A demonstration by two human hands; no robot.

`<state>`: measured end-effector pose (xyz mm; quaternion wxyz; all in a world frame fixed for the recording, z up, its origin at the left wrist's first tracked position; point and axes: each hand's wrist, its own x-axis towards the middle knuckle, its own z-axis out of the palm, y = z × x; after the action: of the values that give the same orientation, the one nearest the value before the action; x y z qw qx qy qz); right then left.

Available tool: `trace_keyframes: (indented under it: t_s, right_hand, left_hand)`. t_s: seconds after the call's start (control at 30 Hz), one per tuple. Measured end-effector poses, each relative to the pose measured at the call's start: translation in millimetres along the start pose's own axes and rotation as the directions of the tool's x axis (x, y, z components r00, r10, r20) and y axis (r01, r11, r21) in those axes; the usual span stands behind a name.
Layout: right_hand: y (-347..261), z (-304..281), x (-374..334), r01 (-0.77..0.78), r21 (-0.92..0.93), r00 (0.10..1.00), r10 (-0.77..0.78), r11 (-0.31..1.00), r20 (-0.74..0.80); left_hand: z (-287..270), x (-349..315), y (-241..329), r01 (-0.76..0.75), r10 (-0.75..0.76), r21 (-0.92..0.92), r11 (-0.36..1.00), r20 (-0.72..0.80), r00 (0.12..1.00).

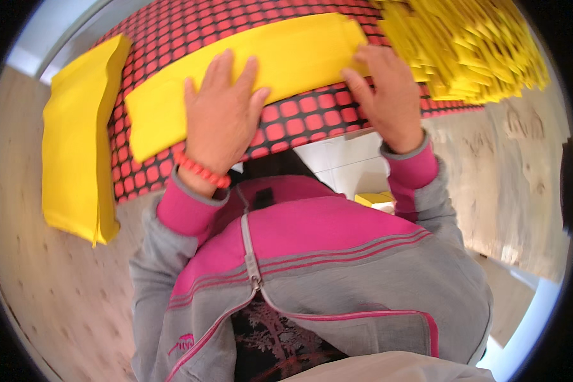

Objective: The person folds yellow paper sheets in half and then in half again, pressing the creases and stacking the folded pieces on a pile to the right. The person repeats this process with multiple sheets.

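A long yellow folded piece, perhaps fabric or soft sheet [293, 54], lies across the red-and-black checked cloth in front of me. My left hand [221, 105] rests flat on its left half with the fingers spread. At its right end is my right hand [385, 89], thumb and fingertips on the near corner, the fingers bent with a gap between thumb and forefinger. Whether they pinch the edge is hard to make out. A red beaded bracelet [200, 170] circles my left wrist.
At the left stands a stack of yellow folded pieces [79, 140], partly on the wooden board [19, 254]. A large heap of yellow folded strips [471, 48] fills the far right. The checked cloth [299, 121] covers the work surface. Bare wood [503, 172] shows at right.
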<state>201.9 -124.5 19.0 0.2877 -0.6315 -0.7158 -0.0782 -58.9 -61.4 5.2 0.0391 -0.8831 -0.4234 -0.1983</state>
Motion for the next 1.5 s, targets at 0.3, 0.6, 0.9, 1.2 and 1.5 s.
trace_keyframes:
  t_s: [0.3, 0.6, 0.9, 1.2, 1.5]
  right_hand:
    - [-44, 37, 38, 0.241, 0.075, 0.958, -0.250, 0.967, 0.141]
    - [-42, 26, 43, 0.227, 0.045, 0.961, -0.231, 0.973, 0.155]
    - [-37, 37, 30, 0.220, 0.077, 0.966, -0.228, 0.973, 0.120]
    - [-59, 27, 30, 0.175, 0.013, 0.976, -0.175, 0.984, 0.131]
    - [-39, 18, 11, 0.166, 0.255, 0.982, -0.183, 0.952, 0.040]
  left_hand:
    - [-35, -42, -22, 0.047, -0.051, -0.090, 0.995, -0.048, 0.998]
    - [-86, -90, -55, 0.186, -0.187, -0.016, 0.982, -0.067, 0.980]
    - [-77, -77, -35, 0.094, -0.098, -0.050, 0.994, -0.090, 0.991]
    - [-37, -29, -34, -0.091, 0.104, -0.145, 0.985, 0.088, 0.991]
    - [-20, -37, -35, -0.067, 0.077, -0.078, 0.995, 0.133, 0.988]
